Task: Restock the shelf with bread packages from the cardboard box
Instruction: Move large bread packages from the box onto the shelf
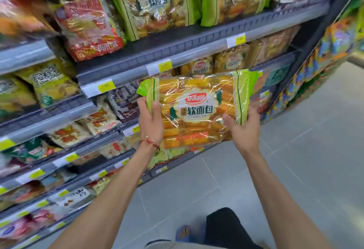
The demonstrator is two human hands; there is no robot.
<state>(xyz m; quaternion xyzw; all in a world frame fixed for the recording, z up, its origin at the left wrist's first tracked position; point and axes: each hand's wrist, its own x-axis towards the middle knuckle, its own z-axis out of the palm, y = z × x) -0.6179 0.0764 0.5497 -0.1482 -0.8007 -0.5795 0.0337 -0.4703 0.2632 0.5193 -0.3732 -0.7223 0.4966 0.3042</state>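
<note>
Holding 1 bread package (197, 109) in front of the shelf (197, 52), label up, just below its price rail. Left hand (150, 120) clamped on the package's left end, right hand (243, 126) gripping its right end, fingers curled around the wrapper. Carrying step, by the look of it. Next: raise and slide in beside matching packs (212, 64) behind the package. Cardboard box not in view.

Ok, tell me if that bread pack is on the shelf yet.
Not yet. The bread pack is off the shelf, held flat in front of it between the left hand and right hand.
</note>
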